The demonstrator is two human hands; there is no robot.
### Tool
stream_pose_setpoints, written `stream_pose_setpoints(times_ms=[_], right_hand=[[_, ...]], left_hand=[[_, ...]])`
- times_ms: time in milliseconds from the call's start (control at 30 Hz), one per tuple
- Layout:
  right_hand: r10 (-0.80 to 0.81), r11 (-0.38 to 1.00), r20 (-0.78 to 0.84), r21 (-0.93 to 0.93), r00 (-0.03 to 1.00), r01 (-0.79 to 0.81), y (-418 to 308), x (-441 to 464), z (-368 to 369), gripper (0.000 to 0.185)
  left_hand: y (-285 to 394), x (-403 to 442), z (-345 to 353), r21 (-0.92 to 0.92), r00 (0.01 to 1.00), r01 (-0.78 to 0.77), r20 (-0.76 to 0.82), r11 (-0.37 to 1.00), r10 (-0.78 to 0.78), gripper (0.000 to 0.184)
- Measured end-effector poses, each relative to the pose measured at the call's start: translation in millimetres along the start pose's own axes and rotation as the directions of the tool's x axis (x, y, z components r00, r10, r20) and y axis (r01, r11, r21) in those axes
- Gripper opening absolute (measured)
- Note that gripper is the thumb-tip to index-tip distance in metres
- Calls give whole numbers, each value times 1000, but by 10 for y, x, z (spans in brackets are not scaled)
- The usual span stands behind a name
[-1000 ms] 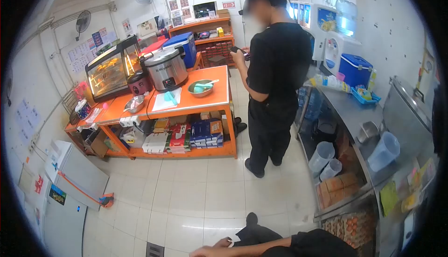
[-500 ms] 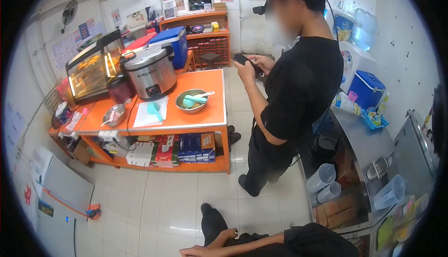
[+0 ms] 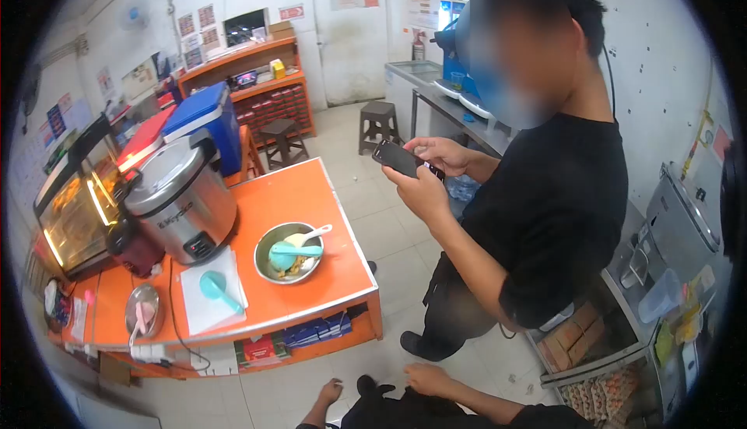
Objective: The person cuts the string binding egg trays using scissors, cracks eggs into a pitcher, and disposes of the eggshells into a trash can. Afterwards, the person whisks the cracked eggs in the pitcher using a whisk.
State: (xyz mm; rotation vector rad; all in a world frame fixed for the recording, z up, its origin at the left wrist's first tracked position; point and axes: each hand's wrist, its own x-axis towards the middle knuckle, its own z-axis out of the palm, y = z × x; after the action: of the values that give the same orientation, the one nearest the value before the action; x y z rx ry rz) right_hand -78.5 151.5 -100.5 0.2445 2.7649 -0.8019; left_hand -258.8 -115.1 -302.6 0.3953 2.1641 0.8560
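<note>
At the bottom, my left hand (image 3: 331,391) is low beside my dark clothing, its fingers curled; anything inside is too small to tell. My right hand (image 3: 426,380) is farther right above my legs, fingers bent inward, contents hidden. Neither touches the orange table (image 3: 284,188). On it, a metal bowl (image 3: 262,255) holds food, a turquoise scoop (image 3: 285,253) and a white-handled utensil. A second turquoise scoop (image 3: 212,283) lies on white paper (image 3: 195,308). A smaller metal bowl (image 3: 158,321) with a pink utensil sits to the left.
A person (image 3: 568,211) in black stands close on the right, holding a phone (image 3: 398,159) in both hands. A rice cooker (image 3: 183,207), blue cooler (image 3: 226,137) and lit display case (image 3: 74,230) stand left. Stools (image 3: 379,121) are behind; egg trays (image 3: 599,398) lie lower right.
The view has come nearer the table and the person with the phone. My hands, earlier close together near the bottom, are now apart. More of the door and stools shows.
</note>
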Motion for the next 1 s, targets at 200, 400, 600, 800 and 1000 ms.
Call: stream_pose_setpoints(times_ms=[200, 400, 600, 800, 1000], right_hand=[[412, 861, 285, 190, 865, -473, 897, -447, 643, 36], [515, 680, 326, 408, 793, -609, 1737, -672, 1545, 38], [536, 672, 364, 362, 762, -646, 1633, -637, 1260, 37], [536, 689, 376, 323, 756, -649, 1554, -663, 969, 36], [532, 705, 390, 288, 752, -648, 1450, -708, 739, 35]], left_hand=[[-914, 65, -458, -24, 962, 181, -204, 983, -182, 27], [-564, -139, 55, -232, 970, 222, -46, 947, -239, 32], [-232, -81, 243, -181, 976, 219, 31, 959, -217, 32], [-90, -39, 166, -155, 979, 204, 22, 967, -203, 32], [-23, -99, 108, -138, 983, 186, 30, 973, -184, 32]])
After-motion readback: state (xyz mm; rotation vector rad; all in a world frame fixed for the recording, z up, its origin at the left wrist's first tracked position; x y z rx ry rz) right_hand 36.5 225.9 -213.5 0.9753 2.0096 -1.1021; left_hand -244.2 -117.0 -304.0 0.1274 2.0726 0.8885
